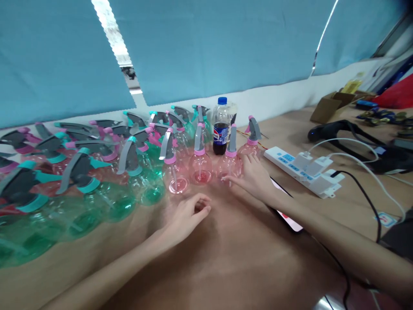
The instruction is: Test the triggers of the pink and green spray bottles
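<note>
My right hand (253, 176) is around the right side of a clear pink spray bottle (229, 165), with the thumb across its front. The bottle stands upright and has a grey trigger head with a pink collar. Just behind that hand is another pink spray bottle (253, 140), partly hidden by the fingers. My left hand (190, 215) rests low over the table, loosely curled, thumb apart from the fingers and nothing held. Ahead of it stand two more pink bottles, one on the left (174, 176) and one in the middle (200, 165).
Several green spray bottles (112, 200) and pink ones crowd the left side. A cola bottle (221, 133) stands behind the row. On the right are a phone (292, 221) under my forearm, a power strip (300, 170) with cables, a black headset (348, 142) and a cardboard box (331, 105).
</note>
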A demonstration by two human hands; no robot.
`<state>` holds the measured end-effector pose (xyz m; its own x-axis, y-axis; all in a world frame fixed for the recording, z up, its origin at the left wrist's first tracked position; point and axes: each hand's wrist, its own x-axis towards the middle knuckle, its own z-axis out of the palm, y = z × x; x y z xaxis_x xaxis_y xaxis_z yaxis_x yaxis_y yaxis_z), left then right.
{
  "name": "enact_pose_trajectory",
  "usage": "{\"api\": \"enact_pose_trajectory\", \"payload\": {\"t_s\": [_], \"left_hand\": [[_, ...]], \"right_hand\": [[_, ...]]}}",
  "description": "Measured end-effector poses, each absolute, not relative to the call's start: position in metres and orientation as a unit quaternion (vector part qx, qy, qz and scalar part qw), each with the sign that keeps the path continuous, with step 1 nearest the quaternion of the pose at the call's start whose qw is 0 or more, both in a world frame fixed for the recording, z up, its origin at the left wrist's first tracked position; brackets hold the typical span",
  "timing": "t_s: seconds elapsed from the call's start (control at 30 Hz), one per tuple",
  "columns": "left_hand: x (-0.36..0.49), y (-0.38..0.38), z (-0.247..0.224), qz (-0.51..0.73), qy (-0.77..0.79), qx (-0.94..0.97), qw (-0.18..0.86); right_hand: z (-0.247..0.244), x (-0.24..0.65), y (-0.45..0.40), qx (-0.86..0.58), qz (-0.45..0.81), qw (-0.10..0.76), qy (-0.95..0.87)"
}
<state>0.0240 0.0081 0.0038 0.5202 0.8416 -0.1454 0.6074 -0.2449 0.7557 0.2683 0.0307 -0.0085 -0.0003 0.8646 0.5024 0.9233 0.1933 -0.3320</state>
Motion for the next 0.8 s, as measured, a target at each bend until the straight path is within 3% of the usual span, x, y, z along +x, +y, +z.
{"api": "enact_pose_trajectory", "payload": {"t_s": [0.3, 0.8], "left_hand": [[0.039, 0.017, -0.013, 0.173, 0.424, 0.764, 0.455], [0.043, 0.023, -0.014, 0.17, 0.425, 0.754, 0.471]], "right_hand": [[0.008, 0.255, 0.046, -0.725, -0.008, 0.232, -0.649], [0.005, 0.252, 0.048, -0.706, 0.04, 0.271, -0.653]]}}
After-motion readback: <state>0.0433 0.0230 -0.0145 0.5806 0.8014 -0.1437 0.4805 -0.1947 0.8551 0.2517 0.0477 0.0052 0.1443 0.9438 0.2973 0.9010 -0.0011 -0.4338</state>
